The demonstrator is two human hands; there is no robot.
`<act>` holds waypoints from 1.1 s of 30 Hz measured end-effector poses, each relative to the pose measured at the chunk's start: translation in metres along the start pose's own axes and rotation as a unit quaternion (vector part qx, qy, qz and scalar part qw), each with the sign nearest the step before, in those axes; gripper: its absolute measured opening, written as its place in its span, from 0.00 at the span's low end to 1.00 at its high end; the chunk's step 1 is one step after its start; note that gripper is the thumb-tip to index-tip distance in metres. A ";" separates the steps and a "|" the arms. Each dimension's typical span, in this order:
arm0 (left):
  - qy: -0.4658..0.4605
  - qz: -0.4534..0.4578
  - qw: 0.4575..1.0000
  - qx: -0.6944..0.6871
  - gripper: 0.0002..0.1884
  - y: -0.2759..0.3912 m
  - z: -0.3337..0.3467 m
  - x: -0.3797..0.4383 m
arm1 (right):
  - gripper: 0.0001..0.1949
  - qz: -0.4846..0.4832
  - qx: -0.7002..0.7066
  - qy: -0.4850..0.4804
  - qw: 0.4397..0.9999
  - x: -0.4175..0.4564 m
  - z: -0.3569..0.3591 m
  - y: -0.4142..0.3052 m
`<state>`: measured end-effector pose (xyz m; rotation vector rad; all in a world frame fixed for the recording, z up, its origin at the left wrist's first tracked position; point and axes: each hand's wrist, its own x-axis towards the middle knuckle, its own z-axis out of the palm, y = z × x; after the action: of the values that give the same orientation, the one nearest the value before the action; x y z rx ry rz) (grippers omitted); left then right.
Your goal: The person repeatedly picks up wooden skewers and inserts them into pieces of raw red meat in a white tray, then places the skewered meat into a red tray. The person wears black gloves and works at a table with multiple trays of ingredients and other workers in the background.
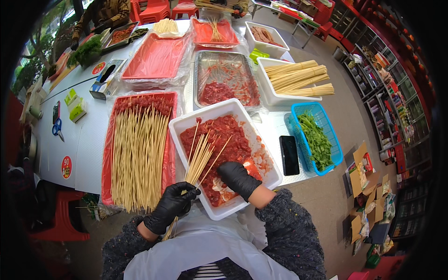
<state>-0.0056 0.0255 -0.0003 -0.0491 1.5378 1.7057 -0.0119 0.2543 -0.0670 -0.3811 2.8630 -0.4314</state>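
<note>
My left hand, in a black glove, grips a bundle of bamboo skewers that slants up over the meat. One skewer stands apart from the bundle on each side, and the left one has a piece of meat at its tip. My right hand, also gloved in black, reaches into the raw red diced meat in a white plastic tub. Its fingertips are hidden, so what they hold is unclear. Left of the tub, a red tray holds rows of skewers with meat on their far ends.
A metal tray with meat scraps lies beyond the tub. Bundled skewers fill another white tub. At right are a smartphone and a blue basket of green leaves. Scissors lie left; another person is across the table.
</note>
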 end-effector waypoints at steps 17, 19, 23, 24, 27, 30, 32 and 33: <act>0.025 -0.009 0.999 0.020 0.04 0.003 0.004 0.000 | 0.11 0.030 0.072 0.026 0.997 -0.009 -0.001 0.002; 0.020 0.002 1.000 0.014 0.04 0.002 0.004 0.000 | 0.09 -0.002 0.054 0.046 0.998 -0.009 0.001 0.001; 0.024 -0.013 0.999 0.030 0.05 0.007 0.007 -0.002 | 0.08 0.006 0.080 0.040 0.996 -0.013 -0.001 0.001; 0.024 -0.013 0.999 0.030 0.05 0.007 0.007 -0.002 | 0.08 0.012 0.090 0.035 0.995 -0.012 -0.002 0.003; 0.025 -0.007 0.999 0.035 0.05 0.006 0.005 -0.003 | 0.10 -0.010 0.186 0.120 0.975 -0.009 -0.006 0.017; 0.020 -0.006 0.999 0.032 0.06 0.005 0.004 -0.003 | 0.10 0.073 0.420 0.140 0.894 0.001 -0.029 0.022; 0.020 -0.011 0.999 0.033 0.07 0.005 0.004 -0.004 | 0.10 0.063 0.608 0.181 0.771 0.002 -0.042 0.017; 0.022 -0.011 0.999 0.037 0.07 0.006 0.006 -0.005 | 0.10 0.077 0.678 0.180 0.708 0.001 -0.044 0.019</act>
<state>-0.0028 0.0281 0.0087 -0.0658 1.6251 1.6396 -0.0286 0.2827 -0.0317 0.2658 1.9470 -2.4454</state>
